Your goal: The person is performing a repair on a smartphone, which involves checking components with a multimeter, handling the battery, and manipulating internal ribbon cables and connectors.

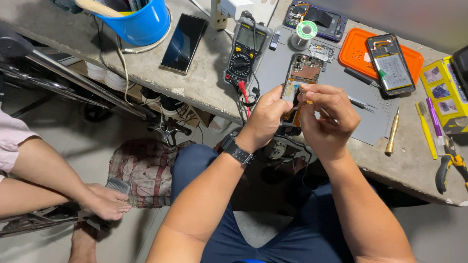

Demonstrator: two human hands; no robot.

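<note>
Here, head view: both hands raised over the near edge of the bench. Left hand (265, 119) wraps the lower part of an opened phone (303, 73), back cover off, boards and copper shield showing; phone held upright-tilted above the grey mat (341, 80). Right hand (327, 117) has thumb and forefinger pinched together at the phone's middle, on something thin and orange-brown, likely a ribbon cable; too small to be sure. Black watch on the left wrist.

Step, as judged: working a small part loose or into place inside the open phone. Next move would call for a steady left-hand hold and a fine, light pull or press from the pinching fingers.

Bench: rough concrete slab, chipped edge. On it a multimeter (243, 51) with red lead, a dark phone (184, 43) lying flat, a blue bucket (141, 22), a solder spool (306, 30), an orange tray (358, 51) holding another open phone, tweezers (360, 102), a brass-handled tool (392, 132), pliers (451, 163).

Room: pale tiled floor, checked cloth under the bench, another person's arm (44, 170) and foot at left.
</note>
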